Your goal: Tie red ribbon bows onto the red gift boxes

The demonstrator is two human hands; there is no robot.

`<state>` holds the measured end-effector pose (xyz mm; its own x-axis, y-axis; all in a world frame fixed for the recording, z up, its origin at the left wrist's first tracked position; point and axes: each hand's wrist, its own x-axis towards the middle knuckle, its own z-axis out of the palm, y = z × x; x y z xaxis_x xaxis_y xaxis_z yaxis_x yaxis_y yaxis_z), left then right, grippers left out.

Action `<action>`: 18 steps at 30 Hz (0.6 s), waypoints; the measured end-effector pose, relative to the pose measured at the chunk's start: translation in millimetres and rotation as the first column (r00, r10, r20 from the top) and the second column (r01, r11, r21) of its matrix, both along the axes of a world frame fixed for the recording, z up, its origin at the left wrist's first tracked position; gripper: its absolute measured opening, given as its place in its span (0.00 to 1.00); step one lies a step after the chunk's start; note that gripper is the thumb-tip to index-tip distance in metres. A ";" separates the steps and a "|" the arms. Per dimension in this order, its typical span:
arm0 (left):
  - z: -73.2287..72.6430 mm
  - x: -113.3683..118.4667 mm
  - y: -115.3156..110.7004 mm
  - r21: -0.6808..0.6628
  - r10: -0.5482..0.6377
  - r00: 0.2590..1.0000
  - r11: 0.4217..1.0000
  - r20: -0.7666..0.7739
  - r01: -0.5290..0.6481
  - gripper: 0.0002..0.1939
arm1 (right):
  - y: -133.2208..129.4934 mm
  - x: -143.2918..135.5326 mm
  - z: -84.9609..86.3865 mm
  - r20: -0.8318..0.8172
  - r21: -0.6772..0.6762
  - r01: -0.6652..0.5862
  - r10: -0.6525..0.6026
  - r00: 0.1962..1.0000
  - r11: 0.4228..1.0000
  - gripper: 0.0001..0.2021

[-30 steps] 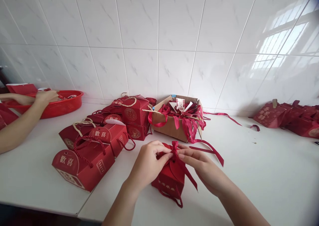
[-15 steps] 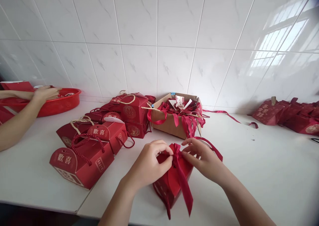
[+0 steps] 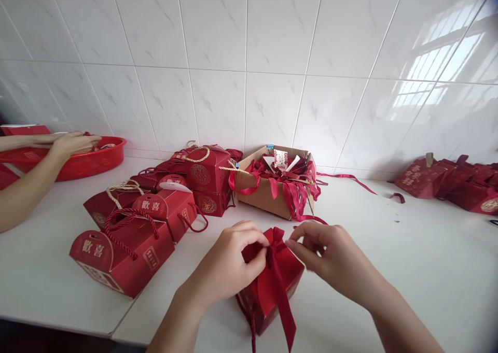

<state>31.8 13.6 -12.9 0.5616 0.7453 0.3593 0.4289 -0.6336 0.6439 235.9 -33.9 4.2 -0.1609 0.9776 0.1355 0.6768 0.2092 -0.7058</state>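
Left hand (image 3: 236, 262) pinches a glossy, bow-tied crimson ribbon (image 3: 284, 307) atop a sharp-creased red cardboard box (image 3: 266, 290) near the smooth white table's (image 3: 392, 270) front edge. Right hand's (image 3: 332, 252) grip, narrowed beside the bow, has room rightward; whether it holds ribbon cannot be told.

Appears to be smooth paperboard on the red box (image 3: 263, 290), with satiny cloth on the ribbon (image 3: 282, 297). Shows shiny plastic on the basin (image 3: 93, 164), matt cardboard on the carton (image 3: 260, 201), twisted cord on the rope handle (image 3: 121, 246), glossy tile on the wall (image 3: 218, 26) (visibly reflective).
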 end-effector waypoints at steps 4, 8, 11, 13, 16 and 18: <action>0.5 -0.9 1.2 0.008 -0.014 1.000 1.000 -0.007 0.014 0.08 | -6.7 16.1 17.4 0.188 -0.177 -0.178 0.210 0.959 0.968 0.15; 5.3 -1.6 2.0 0.019 -0.037 0.999 0.999 -0.025 0.038 0.08 | 15.7 21.6 16.8 0.069 0.009 -0.104 0.103 0.992 0.995 0.15; 11.4 -1.5 2.4 0.038 -0.044 0.995 0.998 -0.084 0.048 0.08 | 32.9 10.5 1.0 -0.129 0.039 -0.135 0.139 0.982 0.990 0.16; 16.0 -1.3 2.8 0.058 -0.040 0.990 0.997 -0.134 0.048 0.08 | 36.3 1.1 -10.4 -0.177 0.053 -0.175 0.182 0.967 0.983 0.16; 22.7 -1.2 3.9 0.056 -0.054 0.972 0.996 -0.229 0.068 0.07 | 31.5 -6.6 -21.9 -0.218 0.109 -0.221 0.240 0.946 0.969 0.12; 27.2 -0.9 5.4 0.024 -0.074 0.952 0.996 -0.296 0.085 0.06 | 27.4 -5.5 -26.7 -0.222 0.210 -0.275 0.320 0.921 0.938 0.09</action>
